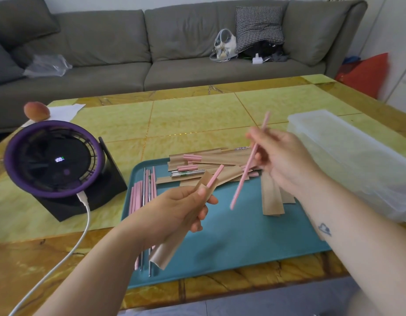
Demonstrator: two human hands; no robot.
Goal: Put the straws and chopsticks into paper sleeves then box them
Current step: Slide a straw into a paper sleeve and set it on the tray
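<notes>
So the teal tray point(231, 236) sits at the bottom centre of the frame and holds pretty much everything. Along its left edge there's a row of loose pink chopsticks point(136, 197) mixed with metal straws point(143, 190); I can't get a clean count since they overlap. At the tray's top edge is a messy pile of filled sleeves point(211, 159), brown paper with pink ends and a couple of silver ends poking out, plus some empty sleeves point(271, 197) hanging down on the right. Can't count that pile reliably either.

The clear plastic box point(334, 137) is on the right side of the frame, on the table point(197, 115), and looks like it has nothing in it, though it's frosted.

Left hand point(174, 213), lower centre, is closed around one paper sleeve point(167, 249) with one pink chopstick point(214, 176) sticking out the top. Right hand point(286, 160), right of centre, pinches one second pink chopstick point(243, 176) in its fingertips, held above the tray.

The purple fan point(53, 160) at the left has a small lit display, looks like "100", a bit blurry.
</notes>
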